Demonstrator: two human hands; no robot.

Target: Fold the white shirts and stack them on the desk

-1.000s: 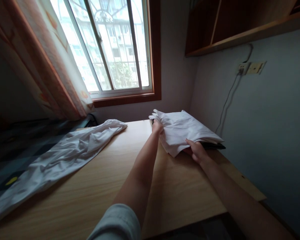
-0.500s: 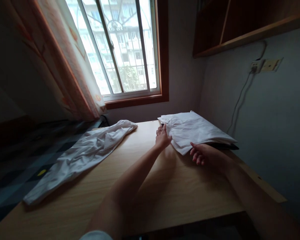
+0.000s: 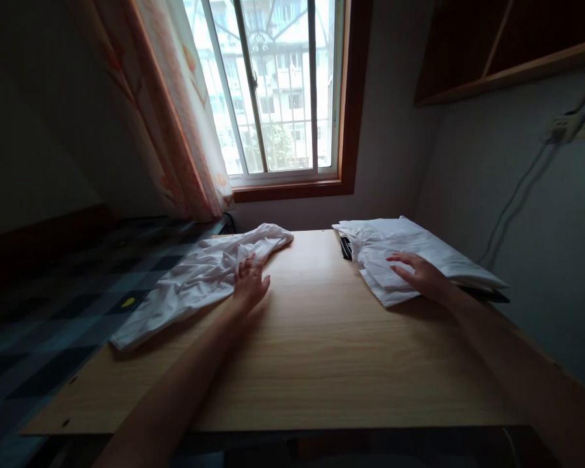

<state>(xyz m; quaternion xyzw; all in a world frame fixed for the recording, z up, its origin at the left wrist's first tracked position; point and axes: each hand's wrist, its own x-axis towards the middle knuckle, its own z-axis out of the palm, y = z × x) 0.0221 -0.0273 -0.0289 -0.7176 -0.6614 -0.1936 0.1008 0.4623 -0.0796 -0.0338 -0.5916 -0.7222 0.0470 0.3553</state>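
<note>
A crumpled white garment [image 3: 195,273] lies stretched along the left edge of the table. My left hand [image 3: 249,281] is at its right side, fingers spread; whether the fingertips touch the cloth I cannot tell. On the right, a folded white garment [image 3: 404,253] rests on the table, with dark cloth showing from beneath its left and right edges. Over its near part is my right hand [image 3: 422,273], palm down and fingers extended. Neither hand grips anything.
The light wooden table [image 3: 283,377] stands below a window [image 3: 277,84]. A checked dark bedspread [image 3: 39,325] borders it on the left, near a patterned curtain [image 3: 175,117]. On the right wall hang a wooden shelf [image 3: 497,81] and a cord [image 3: 511,195].
My left hand has moved left from the folded garment to the crumpled one, its fingers spreading. My right hand has uncurled and moved over the folded garment. The camera view has turned left.
</note>
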